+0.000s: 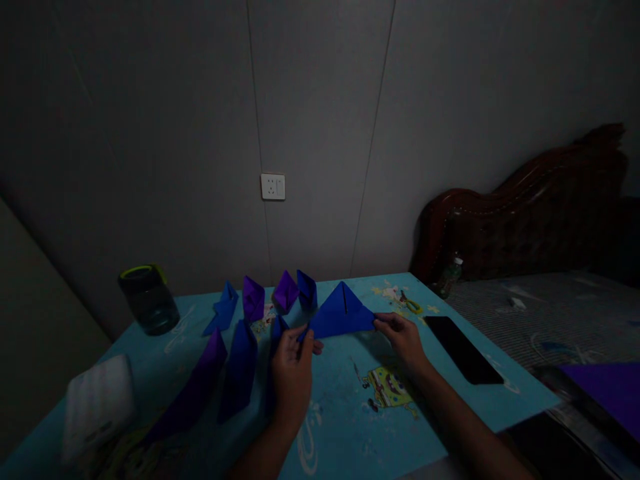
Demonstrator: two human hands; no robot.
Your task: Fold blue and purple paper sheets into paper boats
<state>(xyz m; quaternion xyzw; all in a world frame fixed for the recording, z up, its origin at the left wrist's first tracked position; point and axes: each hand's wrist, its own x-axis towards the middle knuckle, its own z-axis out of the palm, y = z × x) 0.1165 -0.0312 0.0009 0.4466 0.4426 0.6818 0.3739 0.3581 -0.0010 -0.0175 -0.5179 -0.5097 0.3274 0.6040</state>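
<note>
Between my two hands a blue folded paper boat is held up over the table, its pointed middle upward and a dark slit down its centre. My left hand pinches its left corner. The right corner is gripped by the fingers of my right hand. Left of it stand several finished-looking paper boats: a purple boat, a dark blue boat, a lighter blue boat, and smaller purple ones. Another dark blue boat is partly hidden behind my left hand.
A dark tumbler and a white tissue pack are on the left. To the right lie yellow-handled pliers and a black flat slab. A bed with a carved headboard and a bottle stand beyond the table.
</note>
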